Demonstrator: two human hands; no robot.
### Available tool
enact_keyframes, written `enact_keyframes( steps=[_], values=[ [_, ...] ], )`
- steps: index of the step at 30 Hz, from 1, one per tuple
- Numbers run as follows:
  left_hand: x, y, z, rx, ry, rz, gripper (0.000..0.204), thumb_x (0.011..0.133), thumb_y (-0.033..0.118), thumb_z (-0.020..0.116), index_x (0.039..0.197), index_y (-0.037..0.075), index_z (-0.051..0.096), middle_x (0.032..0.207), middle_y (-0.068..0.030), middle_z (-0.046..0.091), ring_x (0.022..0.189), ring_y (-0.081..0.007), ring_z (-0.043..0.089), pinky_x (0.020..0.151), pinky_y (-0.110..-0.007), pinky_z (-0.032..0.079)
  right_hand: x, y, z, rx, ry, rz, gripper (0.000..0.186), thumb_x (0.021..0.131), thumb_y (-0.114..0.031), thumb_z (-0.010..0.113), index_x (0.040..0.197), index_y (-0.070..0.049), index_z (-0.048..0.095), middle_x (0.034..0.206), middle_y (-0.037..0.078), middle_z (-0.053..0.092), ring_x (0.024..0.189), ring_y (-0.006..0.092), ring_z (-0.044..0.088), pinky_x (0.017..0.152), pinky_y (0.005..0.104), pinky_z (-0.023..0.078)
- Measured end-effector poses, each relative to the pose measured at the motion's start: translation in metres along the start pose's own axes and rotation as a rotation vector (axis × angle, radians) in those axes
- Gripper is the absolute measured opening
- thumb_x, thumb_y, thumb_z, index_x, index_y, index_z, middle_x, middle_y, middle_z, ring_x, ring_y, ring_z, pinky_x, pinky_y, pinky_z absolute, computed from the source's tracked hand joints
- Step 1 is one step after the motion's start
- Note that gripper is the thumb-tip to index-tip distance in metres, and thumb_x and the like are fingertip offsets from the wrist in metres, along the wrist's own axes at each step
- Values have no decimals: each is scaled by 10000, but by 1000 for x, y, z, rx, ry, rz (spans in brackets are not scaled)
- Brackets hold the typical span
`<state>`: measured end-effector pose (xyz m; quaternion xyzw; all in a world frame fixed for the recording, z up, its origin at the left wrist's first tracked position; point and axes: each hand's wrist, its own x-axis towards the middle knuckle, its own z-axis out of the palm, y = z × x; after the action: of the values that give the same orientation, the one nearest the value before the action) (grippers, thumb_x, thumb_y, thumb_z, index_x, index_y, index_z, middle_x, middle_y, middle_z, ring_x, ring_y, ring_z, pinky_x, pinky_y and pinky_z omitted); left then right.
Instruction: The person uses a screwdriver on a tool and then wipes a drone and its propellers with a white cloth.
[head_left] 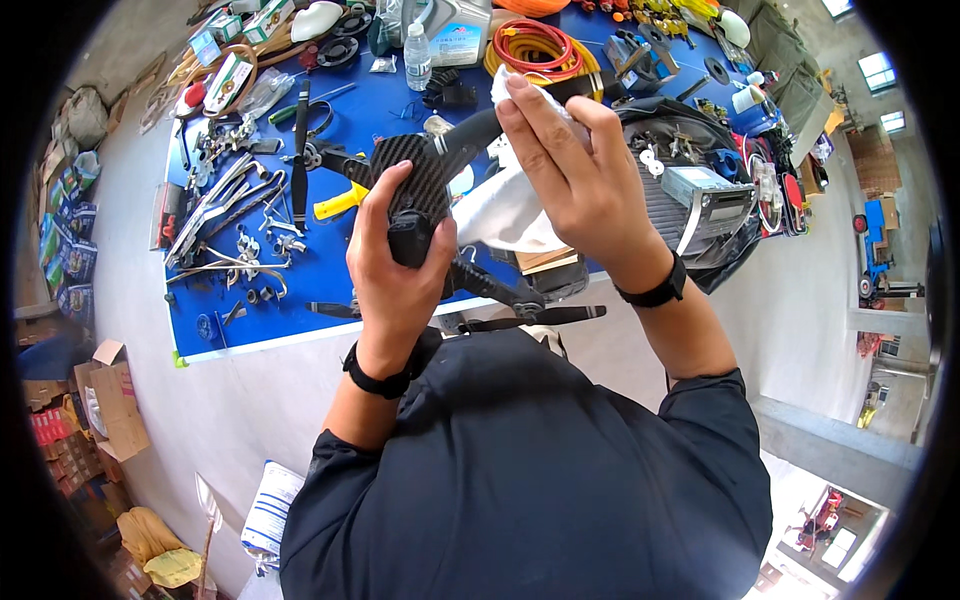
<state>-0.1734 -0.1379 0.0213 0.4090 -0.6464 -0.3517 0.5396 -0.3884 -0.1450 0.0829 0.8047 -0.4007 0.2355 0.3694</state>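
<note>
My left hand (395, 285) grips a black carbon-fibre drone (420, 175) by its body, with thumb and fingers either side of a dark block. The drone's arms carry black propellers (570, 314), one reaching toward the near table edge. My right hand (590, 200) is raised just right of the drone, its fingers closed on a white cloth (505, 210) that hangs down beside the drone body. A dark propeller blade runs toward the cloth and is partly hidden by my right fingers. A yellow tool handle (340, 202) lies left of the drone.
The blue table (205, 335) holds metal parts (215, 205), a water bottle (418, 60), coiled hoses (520, 40), and at right an open black bag (730, 240) with a silver unit (708, 200). Cardboard boxes (115, 410) stand on the floor at left.
</note>
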Motion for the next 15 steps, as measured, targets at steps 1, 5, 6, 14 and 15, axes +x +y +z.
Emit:
enact_keyframes(
  steps=[1, 5, 6, 14, 15],
  values=[
    [-1, -1, -3, 30, -25, 23, 584, 849, 10, 734, 1392, 10, 519, 1151, -120, 662, 975, -171, 666, 863, -288, 542, -2, 0, 1, -8, 9, -12, 389, 817, -68, 682, 1197, 4, 721, 1301, 115, 660, 936, 254, 597, 834, 299, 555],
    [1, -2, -9, 59, -73, 2, 575, 872, 1, 724, 1406, 11, 509, 1131, -106, 674, 935, -145, 667, 819, -267, 555, 1, 5, 7, -60, 20, -61, 389, 831, -87, 679, 1206, 12, 712, 1239, 126, 673, 918, 226, 605, 820, 297, 549],
    [1, -3, -12, 84, -78, 4, 574, 875, 1, 722, 1408, 14, 509, 1124, -107, 678, 933, -142, 668, 817, -267, 557, 1, 7, 7, -68, 13, -71, 389, 831, -91, 680, 1205, 15, 711, 1235, 126, 672, 917, 222, 605, 816, 295, 547],
    [-7, -4, -19, -83, -97, -247, 590, 833, 38, 756, 1393, 18, 570, 1192, -142, 679, 1056, -200, 665, 940, -322, 523, -11, 46, 3, -175, -37, -156, 430, 818, -79, 665, 1238, 17, 686, 1063, 67, 639, 915, 205, 604, 779, 297, 532],
    [-6, -6, -19, -74, -105, -253, 589, 839, 39, 751, 1398, 19, 567, 1210, -145, 673, 1054, -197, 664, 938, -320, 524, -12, 49, 6, -173, -36, -157, 432, 816, -80, 668, 1238, 15, 685, 1067, 67, 639, 915, 205, 603, 778, 299, 533]
  ],
)
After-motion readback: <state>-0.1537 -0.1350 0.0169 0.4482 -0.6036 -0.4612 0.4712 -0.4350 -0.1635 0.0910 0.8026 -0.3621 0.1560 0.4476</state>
